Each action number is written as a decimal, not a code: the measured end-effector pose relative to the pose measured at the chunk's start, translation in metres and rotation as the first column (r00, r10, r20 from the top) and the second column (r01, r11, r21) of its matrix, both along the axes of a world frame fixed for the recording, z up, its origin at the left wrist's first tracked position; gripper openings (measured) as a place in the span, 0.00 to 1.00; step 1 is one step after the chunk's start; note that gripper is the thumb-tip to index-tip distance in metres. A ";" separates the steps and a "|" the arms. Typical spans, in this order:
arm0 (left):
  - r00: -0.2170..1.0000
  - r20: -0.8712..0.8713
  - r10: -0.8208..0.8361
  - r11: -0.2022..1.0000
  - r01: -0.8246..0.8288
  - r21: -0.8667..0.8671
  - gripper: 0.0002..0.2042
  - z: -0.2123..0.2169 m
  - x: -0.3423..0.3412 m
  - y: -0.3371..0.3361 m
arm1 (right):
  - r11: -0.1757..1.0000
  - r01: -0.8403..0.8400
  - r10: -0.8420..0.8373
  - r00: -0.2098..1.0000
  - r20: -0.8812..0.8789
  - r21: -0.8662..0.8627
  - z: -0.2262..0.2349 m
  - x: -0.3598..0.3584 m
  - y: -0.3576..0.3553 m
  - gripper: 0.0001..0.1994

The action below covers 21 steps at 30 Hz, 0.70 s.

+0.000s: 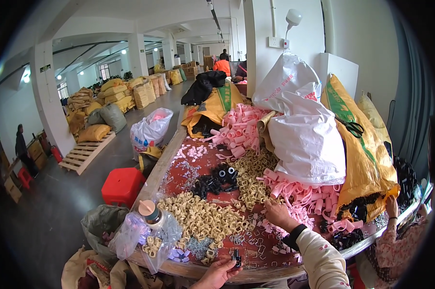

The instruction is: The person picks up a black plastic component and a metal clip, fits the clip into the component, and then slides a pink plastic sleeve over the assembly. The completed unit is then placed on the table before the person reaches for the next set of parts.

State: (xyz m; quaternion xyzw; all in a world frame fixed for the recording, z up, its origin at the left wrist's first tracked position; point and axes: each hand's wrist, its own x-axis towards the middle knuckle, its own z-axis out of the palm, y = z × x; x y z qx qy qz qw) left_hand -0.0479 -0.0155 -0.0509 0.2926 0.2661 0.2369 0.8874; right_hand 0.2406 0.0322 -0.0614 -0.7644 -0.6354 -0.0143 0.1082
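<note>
Left hand [217, 272]: near counter [256, 275] edge, grip grasping small black clip [237, 257].
Right hand [276, 213]: on pink pieces [299, 197], grip state cannot be told.

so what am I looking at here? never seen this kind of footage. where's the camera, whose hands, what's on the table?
There is no machine. A person wears a wide fisheye camera on the head, looking down at the work, which is why straight edges bend near the rim.

The forearms coming in from the lower edge are that person's own. The left hand sits at the near table edge and pinches a small black part. The right hand, in a cream sleeve, reaches into the loose pieces further out; whether it grips anything is hard to tell.

On the red-brown table lie a heap of beige clips, a pile of black parts and pink tubes, with white sacks and a yellow sack behind. At the right edge another person's hand shows.
</note>
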 end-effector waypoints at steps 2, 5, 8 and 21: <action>1.000 0.003 -0.004 1.000 0.004 0.006 0.07 0.000 0.000 0.001 | 1.000 0.000 0.001 1.000 -0.025 0.019 -0.002 0.002 0.001 0.10; 1.000 -0.006 -0.004 1.000 0.004 0.008 0.07 0.003 0.000 -0.001 | 0.999 -0.011 0.012 1.000 -0.029 0.037 -0.001 0.005 -0.002 0.09; 1.000 -0.011 -0.001 1.000 0.001 0.011 0.07 0.001 0.000 -0.001 | 0.998 -0.035 0.036 0.999 -0.013 0.057 0.002 0.006 -0.003 0.08; 0.990 0.107 0.095 0.994 -0.089 -0.056 0.09 -0.009 0.004 0.015 | 0.977 -0.163 0.201 0.512 -0.835 0.135 0.009 -0.044 -0.035 0.11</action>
